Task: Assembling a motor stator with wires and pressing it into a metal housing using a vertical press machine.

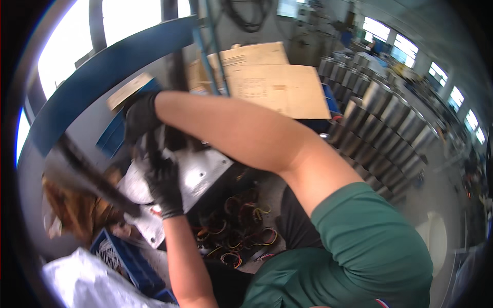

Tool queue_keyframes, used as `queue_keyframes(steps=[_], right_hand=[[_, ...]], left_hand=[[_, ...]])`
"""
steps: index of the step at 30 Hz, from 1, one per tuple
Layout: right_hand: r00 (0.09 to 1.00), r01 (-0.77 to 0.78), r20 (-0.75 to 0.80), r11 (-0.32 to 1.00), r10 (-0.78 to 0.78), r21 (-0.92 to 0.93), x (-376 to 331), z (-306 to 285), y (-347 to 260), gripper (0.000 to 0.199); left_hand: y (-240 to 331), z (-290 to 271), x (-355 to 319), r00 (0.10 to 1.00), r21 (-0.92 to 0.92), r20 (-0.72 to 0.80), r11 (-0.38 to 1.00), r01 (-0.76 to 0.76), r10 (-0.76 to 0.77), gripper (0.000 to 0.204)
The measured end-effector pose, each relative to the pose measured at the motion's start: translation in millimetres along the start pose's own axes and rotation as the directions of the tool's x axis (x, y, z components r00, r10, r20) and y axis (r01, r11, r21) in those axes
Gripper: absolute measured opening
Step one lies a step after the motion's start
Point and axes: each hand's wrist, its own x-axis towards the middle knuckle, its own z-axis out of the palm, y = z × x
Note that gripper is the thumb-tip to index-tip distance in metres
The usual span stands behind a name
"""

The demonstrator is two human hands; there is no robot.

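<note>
At nine o'clock from centre, both gloved hands hold a white metal plate [203, 172]. Left hand [165, 186] closes its fingers on the plate's lower edge; right hand [139, 117] grips its top. Coloured wire coils [241, 226] lie at six o'clock.

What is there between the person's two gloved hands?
In the head view, little separates them: the left hand and right hand both sit on the pale metal plate, with only a blurred dark part between.

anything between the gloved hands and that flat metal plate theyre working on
Nothing visible does. The left hand already rests on the metal plate; the right hand reaches across to its upper edge, with no separate object seen between, though motion blur hides the exact contact.
</note>
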Motion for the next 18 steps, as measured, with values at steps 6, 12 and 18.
queue_keyframes(steps=[6,12,18], right_hand=[[0.927,-0.159,-0.225,0.856,0.301,0.492,-137,88,-54,0.041],[0.668,0.622,-0.177,-0.411,0.723,0.666,-237,191,-126,0.040],[0.309,0.283,0.390,-0.475,0.867,0.833,-275,252,-94,0.012]], left_hand=[[-22,-42,-23,0.756,0.176,0.655,-0.972,-0.157,-0.003,0.074],[-13,-49,-49,0.580,-0.379,0.789,-0.904,0.200,-0.203,0.061],[19,-74,-31,0.694,-0.794,0.568,-0.514,0.324,-0.441,0.037]])
